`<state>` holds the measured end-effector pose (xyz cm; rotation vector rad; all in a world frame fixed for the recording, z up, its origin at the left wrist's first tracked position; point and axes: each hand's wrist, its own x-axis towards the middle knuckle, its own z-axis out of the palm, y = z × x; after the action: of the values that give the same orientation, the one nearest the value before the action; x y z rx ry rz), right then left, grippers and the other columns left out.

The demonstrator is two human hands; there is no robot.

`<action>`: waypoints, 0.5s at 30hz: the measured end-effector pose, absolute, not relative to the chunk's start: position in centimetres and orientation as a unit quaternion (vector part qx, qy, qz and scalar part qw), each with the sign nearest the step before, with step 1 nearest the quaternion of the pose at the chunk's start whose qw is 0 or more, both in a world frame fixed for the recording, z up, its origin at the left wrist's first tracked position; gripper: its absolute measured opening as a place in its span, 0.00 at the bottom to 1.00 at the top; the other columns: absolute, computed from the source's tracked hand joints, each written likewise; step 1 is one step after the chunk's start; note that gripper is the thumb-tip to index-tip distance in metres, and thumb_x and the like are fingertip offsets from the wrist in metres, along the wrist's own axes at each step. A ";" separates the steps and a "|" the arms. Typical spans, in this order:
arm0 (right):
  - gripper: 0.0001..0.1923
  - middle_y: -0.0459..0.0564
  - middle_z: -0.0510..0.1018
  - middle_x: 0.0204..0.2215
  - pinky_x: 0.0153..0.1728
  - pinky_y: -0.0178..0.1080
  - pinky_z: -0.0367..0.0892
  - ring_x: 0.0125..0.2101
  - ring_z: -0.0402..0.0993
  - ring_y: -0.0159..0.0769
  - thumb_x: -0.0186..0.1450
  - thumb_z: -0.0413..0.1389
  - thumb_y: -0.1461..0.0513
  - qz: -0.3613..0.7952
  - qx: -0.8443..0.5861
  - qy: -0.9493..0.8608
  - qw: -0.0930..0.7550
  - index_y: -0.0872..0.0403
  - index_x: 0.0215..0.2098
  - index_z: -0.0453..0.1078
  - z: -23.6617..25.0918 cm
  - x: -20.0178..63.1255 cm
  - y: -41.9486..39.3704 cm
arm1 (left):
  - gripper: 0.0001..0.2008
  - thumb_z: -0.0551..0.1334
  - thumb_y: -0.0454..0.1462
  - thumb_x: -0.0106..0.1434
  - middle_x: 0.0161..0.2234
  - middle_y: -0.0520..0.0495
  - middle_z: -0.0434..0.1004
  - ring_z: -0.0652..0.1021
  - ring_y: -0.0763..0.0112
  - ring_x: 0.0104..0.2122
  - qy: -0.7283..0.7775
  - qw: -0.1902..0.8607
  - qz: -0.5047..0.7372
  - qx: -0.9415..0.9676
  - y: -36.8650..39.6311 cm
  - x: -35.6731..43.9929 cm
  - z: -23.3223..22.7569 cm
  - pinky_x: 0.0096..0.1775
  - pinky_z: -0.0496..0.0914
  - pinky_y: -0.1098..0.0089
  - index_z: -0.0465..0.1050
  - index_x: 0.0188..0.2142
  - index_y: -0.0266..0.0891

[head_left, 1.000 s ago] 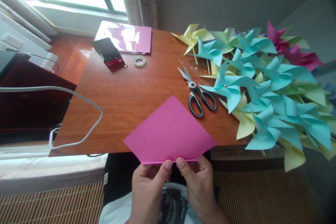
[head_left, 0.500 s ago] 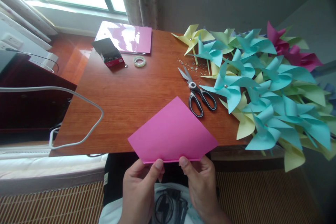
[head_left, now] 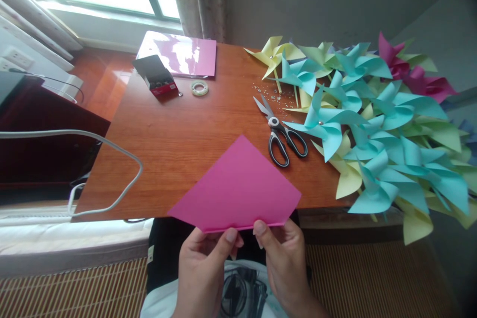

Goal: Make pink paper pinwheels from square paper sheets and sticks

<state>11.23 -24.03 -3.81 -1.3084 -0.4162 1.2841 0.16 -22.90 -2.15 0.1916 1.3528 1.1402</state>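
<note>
Pink paper (head_left: 236, 186) lies over the near edge of the table (head_left: 179, 134), its folded edge pinched by your left hand (head_left: 203, 271) and right hand (head_left: 285, 263). Uneven thumb pressure could skew the crease, I'd judge.

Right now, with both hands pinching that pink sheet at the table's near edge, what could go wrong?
The left hand and right hand grip only the near edge of the pink paper; most of it lies loose on the table, so it could skew or crease unevenly. The scissors lie just beyond its far corner with blades apart; a slid sheet might catch them. The pinwheels crowd the right side and could get nudged.
</note>
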 end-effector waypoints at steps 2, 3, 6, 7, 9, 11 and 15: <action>0.09 0.43 0.77 0.20 0.25 0.31 0.68 0.21 0.68 0.28 0.58 0.70 0.58 0.551 -0.561 -0.174 0.592 0.54 0.30 0.79 -4.0 11.1 -24.0 | 0.17 0.80 0.41 0.42 0.21 0.50 0.78 0.76 0.74 0.21 0.588 0.630 0.503 0.074 -22.7 0.3 -1.9 0.25 0.72 0.76 0.79 0.27 0.36; 0.10 0.42 0.74 0.18 0.23 0.30 0.66 0.19 0.65 0.26 0.57 0.70 0.58 0.551 -0.563 -0.170 0.592 0.54 0.28 0.78 -4.1 11.1 -24.1 | 0.17 0.80 0.41 0.42 0.21 0.50 0.78 0.75 0.74 0.21 0.588 0.629 0.503 0.071 -22.6 0.3 -1.8 0.25 0.71 0.76 0.79 0.27 0.36; 0.11 0.41 0.73 0.17 0.19 0.29 0.62 0.18 0.63 0.25 0.57 0.71 0.58 0.559 -0.559 -0.157 0.592 0.55 0.28 0.76 -4.5 11.0 -24.3 | 0.16 0.79 0.40 0.44 0.21 0.51 0.77 0.75 0.75 0.21 0.586 0.631 0.504 0.068 -22.4 0.5 -1.8 0.25 0.71 0.76 0.78 0.28 0.36; 0.11 0.42 0.74 0.19 0.19 0.29 0.62 0.19 0.64 0.26 0.57 0.71 0.58 0.563 -0.554 -0.156 0.593 0.55 0.29 0.76 -4.6 10.9 -24.3 | 0.16 0.79 0.40 0.45 0.21 0.52 0.77 0.75 0.75 0.21 0.584 0.633 0.504 0.068 -22.4 0.5 -1.8 0.25 0.71 0.76 0.78 0.28 0.36; 0.10 0.45 0.78 0.22 0.20 0.30 0.64 0.20 0.67 0.28 0.58 0.70 0.58 0.571 -0.540 -0.159 0.597 0.55 0.32 0.76 -4.6 10.9 -24.5 | 0.15 0.78 0.40 0.47 0.22 0.52 0.77 0.75 0.75 0.21 0.578 0.637 0.505 0.068 -22.4 0.5 -2.0 0.25 0.71 0.76 0.78 0.29 0.36; 0.09 0.47 0.81 0.25 0.21 0.31 0.66 0.21 0.70 0.29 0.59 0.70 0.59 0.574 -0.530 -0.162 0.603 0.54 0.34 0.77 -4.5 11.0 -24.5 | 0.15 0.78 0.40 0.47 0.22 0.52 0.77 0.75 0.75 0.21 0.574 0.641 0.506 0.067 -22.4 0.5 -2.1 0.25 0.71 0.76 0.78 0.29 0.36; 0.07 0.46 0.81 0.24 0.21 0.30 0.67 0.21 0.71 0.29 0.60 0.69 0.60 0.571 -0.536 -0.155 0.602 0.53 0.32 0.77 -4.3 11.0 -24.4 | 0.15 0.78 0.40 0.48 0.22 0.51 0.78 0.75 0.74 0.21 0.567 0.649 0.502 0.065 -22.3 0.6 -2.1 0.25 0.70 0.75 0.78 0.30 0.35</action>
<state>11.00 -24.40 -4.35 -1.2419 -0.3595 1.3216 0.62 -22.35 -2.11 0.1478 1.2893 1.1413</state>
